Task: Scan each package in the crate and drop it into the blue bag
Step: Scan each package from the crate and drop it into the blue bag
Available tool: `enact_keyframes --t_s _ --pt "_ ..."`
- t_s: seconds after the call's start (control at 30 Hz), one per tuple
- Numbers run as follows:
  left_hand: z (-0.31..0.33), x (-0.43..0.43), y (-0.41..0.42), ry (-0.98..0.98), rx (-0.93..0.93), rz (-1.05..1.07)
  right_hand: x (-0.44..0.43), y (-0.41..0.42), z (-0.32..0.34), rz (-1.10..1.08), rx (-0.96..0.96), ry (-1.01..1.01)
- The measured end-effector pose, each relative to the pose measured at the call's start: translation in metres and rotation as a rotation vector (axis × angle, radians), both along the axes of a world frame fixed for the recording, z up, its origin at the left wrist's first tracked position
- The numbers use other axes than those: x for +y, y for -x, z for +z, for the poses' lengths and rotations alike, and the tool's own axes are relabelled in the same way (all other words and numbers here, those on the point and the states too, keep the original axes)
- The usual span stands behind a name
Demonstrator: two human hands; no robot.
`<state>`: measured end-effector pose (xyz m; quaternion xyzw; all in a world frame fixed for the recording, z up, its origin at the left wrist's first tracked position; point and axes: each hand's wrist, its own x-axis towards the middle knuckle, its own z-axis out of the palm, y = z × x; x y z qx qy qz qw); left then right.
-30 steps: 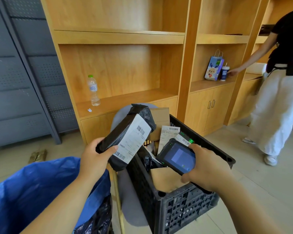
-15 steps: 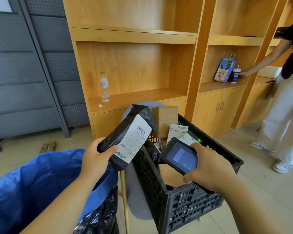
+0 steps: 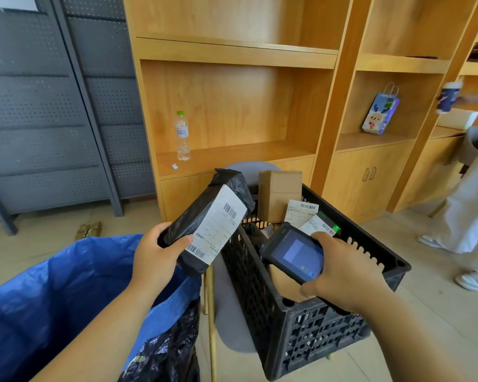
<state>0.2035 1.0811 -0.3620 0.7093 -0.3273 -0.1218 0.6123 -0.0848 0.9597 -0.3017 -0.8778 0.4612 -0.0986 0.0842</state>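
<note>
My left hand (image 3: 156,253) grips a long black plastic-wrapped package (image 3: 204,216) by its lower end, tilted, its white barcode label facing me. It hangs over the gap between the blue bag (image 3: 53,293) and the black crate (image 3: 309,326). My right hand (image 3: 342,268) holds a dark handheld scanner (image 3: 294,253) over the crate, screen lit, pointing toward the package. Inside the crate stand a brown cardboard box (image 3: 279,194) and labelled parcels (image 3: 301,212).
The crate rests on a grey round chair (image 3: 232,321) with gold legs. Wooden shelving behind holds a water bottle (image 3: 182,136) and a small gift bag (image 3: 380,113). A person in white trousers (image 3: 469,205) stands at right, holding a cup. Grey metal cabinets (image 3: 53,106) stand at left.
The view has shifted left and slightly down; both hands keep their hold on package and scanner. The person at right has lifted the cup off the shelf.
</note>
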Motion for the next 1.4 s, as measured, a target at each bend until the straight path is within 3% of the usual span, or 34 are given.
enact_keyframes --t_s 0.33,0.43,0.63,0.77,1.0,1.4 --pt "-0.021 0.060 -0.029 -0.003 0.132 0.117 0.012 -0.040 -0.011 0.133 -0.002 -0.079" --pt "-0.031 0.093 -0.049 -0.110 0.100 0.173 0.020 -0.060 -0.017 0.183 0.003 -0.097" --pt "-0.053 0.127 -0.096 -0.459 -0.149 0.377 0.030 -0.086 -0.029 0.249 -0.002 -0.124" --pt "-0.067 0.126 -0.108 -0.661 -0.138 0.274 0.030 -0.090 -0.032 0.255 0.019 -0.139" --pt "-0.065 0.086 -0.085 -0.688 -0.075 0.001 0.012 -0.070 -0.027 0.174 0.003 -0.130" --pt "-0.015 -0.101 0.013 -0.486 -0.258 -0.359 -0.067 0.016 -0.015 -0.125 -0.049 -0.039"
